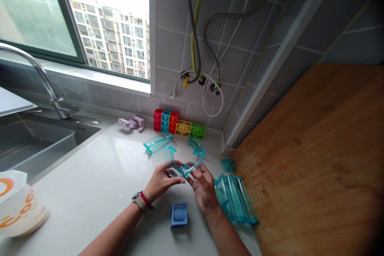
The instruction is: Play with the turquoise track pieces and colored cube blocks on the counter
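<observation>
My left hand [160,183] is closed around a clear teal curved plastic track piece [169,157]. In my right hand [205,193] is a second clear teal curved track piece [198,161], pinched near its lower end. The toothed ends of the two pieces meet between my fingertips; whether they are joined I cannot tell. A blue plastic block [179,214] with a hollow front sits on the counter just below my hands. Beyond them lie a longer teal track piece [158,143] and a short curved one [195,144], partly overlapped by the piece on the right.
Coloured blocks [173,122] line the tiled wall. Crumpled lilac wrapping [132,123] lies left of them. Several teal track pieces [235,198] are piled against a wooden board [318,160] at right. A sink [36,144] and a printed white tub [19,206] are at left.
</observation>
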`<state>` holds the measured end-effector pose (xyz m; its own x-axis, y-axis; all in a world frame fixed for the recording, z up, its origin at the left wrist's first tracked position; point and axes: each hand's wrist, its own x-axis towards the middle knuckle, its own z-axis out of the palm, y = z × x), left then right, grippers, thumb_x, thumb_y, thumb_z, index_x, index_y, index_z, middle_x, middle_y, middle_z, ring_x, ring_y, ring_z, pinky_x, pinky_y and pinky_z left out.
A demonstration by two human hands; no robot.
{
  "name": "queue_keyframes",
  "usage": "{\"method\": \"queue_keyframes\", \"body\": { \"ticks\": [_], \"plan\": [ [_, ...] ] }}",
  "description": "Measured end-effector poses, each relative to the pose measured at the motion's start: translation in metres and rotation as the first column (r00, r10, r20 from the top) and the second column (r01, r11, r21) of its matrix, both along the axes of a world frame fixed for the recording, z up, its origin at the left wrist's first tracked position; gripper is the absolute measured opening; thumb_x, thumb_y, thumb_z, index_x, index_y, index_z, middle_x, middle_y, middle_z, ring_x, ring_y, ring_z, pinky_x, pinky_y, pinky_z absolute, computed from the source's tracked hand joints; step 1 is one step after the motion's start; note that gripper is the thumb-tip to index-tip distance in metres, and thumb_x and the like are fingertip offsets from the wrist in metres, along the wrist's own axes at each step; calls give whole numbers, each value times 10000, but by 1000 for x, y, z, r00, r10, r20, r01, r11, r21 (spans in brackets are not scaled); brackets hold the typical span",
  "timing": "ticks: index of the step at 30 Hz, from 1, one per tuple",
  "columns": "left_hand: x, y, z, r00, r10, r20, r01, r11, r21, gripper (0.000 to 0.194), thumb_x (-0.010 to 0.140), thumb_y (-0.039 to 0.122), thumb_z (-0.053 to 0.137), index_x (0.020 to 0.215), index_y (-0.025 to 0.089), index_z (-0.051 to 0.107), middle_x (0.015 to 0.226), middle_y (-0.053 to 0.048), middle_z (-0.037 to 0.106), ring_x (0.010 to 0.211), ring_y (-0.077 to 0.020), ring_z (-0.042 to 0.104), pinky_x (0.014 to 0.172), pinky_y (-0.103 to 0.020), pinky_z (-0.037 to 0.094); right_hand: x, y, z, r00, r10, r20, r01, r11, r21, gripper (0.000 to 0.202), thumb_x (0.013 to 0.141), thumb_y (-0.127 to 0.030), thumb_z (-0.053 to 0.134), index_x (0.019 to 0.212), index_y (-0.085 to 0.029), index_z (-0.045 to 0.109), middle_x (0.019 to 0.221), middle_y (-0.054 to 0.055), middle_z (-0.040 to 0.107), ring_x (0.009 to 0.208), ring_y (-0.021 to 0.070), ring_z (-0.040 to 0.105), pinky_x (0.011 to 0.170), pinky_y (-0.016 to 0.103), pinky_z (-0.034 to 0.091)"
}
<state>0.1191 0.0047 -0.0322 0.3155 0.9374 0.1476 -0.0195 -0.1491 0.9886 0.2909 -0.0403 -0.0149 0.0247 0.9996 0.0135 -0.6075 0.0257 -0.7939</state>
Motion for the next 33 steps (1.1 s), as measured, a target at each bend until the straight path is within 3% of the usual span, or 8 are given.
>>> {"method": "queue_keyframes", "body": {
  "ticks": [5,8,11,16,19,24,29,33],
  "plan": [
    [2,-1,1,1000,-22,15,22,1000,-3,538,671,352,924,1107,144,687,1047,-95,737,687,-152,687,642,-277,566,5,1,0,987,25,-160,-31,999,-34,474,794,-287,757,1258,-273,661,1227,69,720,1174,279,660,989,457,533],
    [3,-3,4,1000,-28,10,28,999,-21,551,665,360,927,1104,144,674,943,-68,743,669,-158,689,639,-284,567,6,3,-3,982,36,-185,-44,998,-40,450,780,-256,719,1228,-245,687,1189,72,743,1179,281,658,991,459,530],
    [4,-4,5,999,-41,19,43,997,-60,542,686,376,912,1095,129,656,791,-40,731,635,-161,684,617,-278,557,5,5,-8,985,-37,-167,21,996,-92,405,785,-263,725,1187,-218,703,1031,65,779,1036,262,706,926,439,552],
    [5,-2,1,994,-82,76,92,988,-125,512,728,471,856,1035,110,664,703,-15,674,601,-149,645,590,-294,570,2,8,-17,974,-221,43,225,960,-168,313,844,-468,778,1021,-223,700,816,26,762,775,180,691,763,318,550],
    [6,-2,-2,992,-107,66,115,984,-134,513,711,484,864,1005,106,679,727,-22,667,630,-143,624,594,-288,567,0,8,-18,971,-225,79,233,965,-123,312,839,-509,786,889,-218,684,815,14,741,747,153,660,721,273,531],
    [6,-3,-3,981,-186,52,191,976,-102,566,662,551,884,964,102,719,765,-38,681,652,-141,616,600,-253,515,2,9,-20,977,-212,-8,208,968,-142,279,741,-395,888,857,-223,701,828,-18,702,746,126,635,728,250,526],
    [5,-3,0,980,-172,99,188,964,-187,738,846,808,522,751,99,701,551,-33,600,499,-138,576,545,-252,451,4,11,-23,982,-186,20,187,975,-122,314,756,-441,873,874,-206,701,751,-20,665,637,111,587,633,240,497],
    [2,-2,7,956,-121,268,228,880,-417,770,869,836,404,651,137,639,458,20,453,466,-146,554,518,-244,433,6,13,-26,925,-258,278,263,965,19,319,846,-493,786,948,-203,701,731,-20,647,628,119,579,623,246,479]
  ]
}}
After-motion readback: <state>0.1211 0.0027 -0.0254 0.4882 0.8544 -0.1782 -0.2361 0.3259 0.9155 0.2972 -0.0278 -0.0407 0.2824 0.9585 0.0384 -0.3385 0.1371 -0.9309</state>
